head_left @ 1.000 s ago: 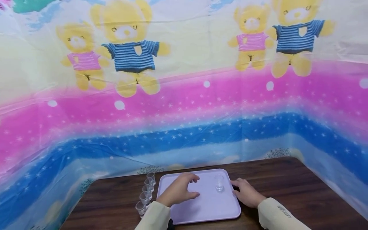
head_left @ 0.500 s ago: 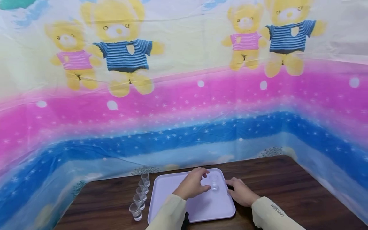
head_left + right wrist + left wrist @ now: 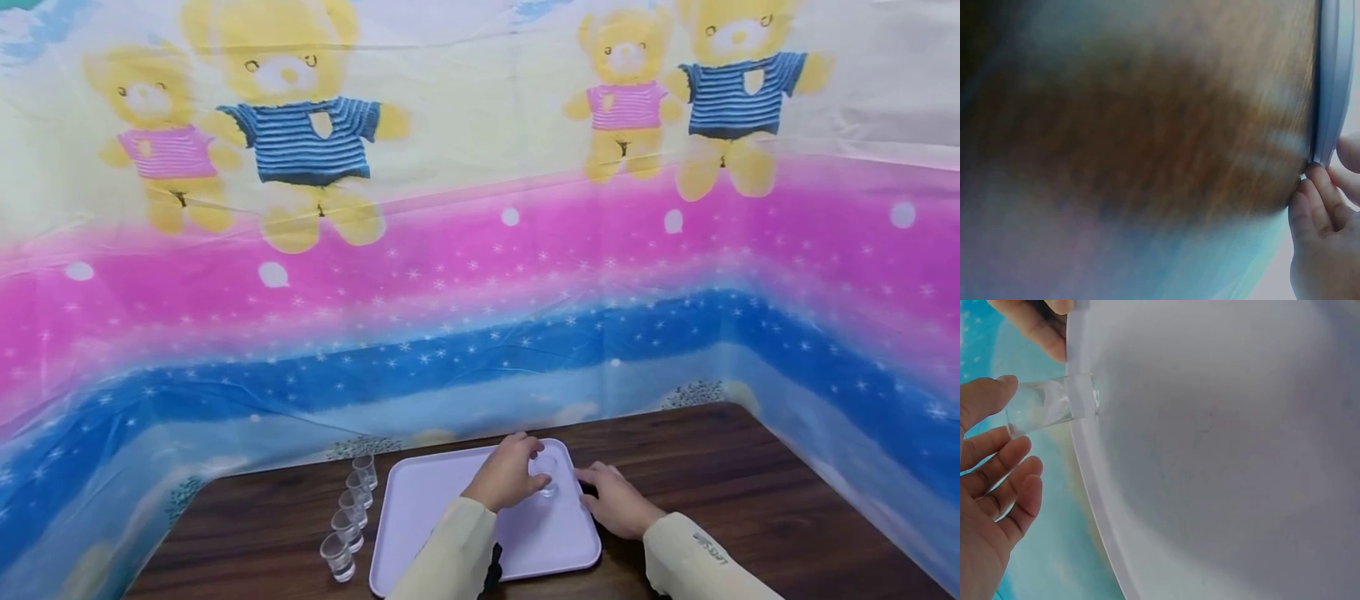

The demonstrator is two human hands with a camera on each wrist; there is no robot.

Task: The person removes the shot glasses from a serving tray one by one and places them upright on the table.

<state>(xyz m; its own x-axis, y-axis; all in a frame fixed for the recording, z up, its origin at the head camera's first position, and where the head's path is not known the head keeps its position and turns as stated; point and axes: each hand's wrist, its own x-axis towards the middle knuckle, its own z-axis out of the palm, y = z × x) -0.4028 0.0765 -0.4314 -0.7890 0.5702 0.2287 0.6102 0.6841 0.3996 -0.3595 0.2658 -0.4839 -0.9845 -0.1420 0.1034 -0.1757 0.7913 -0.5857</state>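
A small clear shot glass (image 3: 548, 488) stands on the lilac tray (image 3: 427, 492), near its right side. My left hand (image 3: 502, 477) reaches over the tray to it. In the left wrist view, thumb and index finger hold the glass (image 3: 1054, 402) at opposite sides of its rim, while the other fingers curl loosely beside it. Against the tray's right edge rests my right hand (image 3: 618, 504), fingertips touching the rim. The right wrist view has those fingers (image 3: 1329, 197) at the outer side of the tray edge (image 3: 1337, 69).
Several more clear shot glasses (image 3: 339, 557) form a row on the dark wooden table (image 3: 675, 450), just left of the tray. Behind the table hangs a cloth (image 3: 465, 292) printed with teddy bears.
My left hand has moved right across the tray to the shot glass and taken hold of its rim. My right hand has stayed at the tray's edge. The head view has shifted slightly right.
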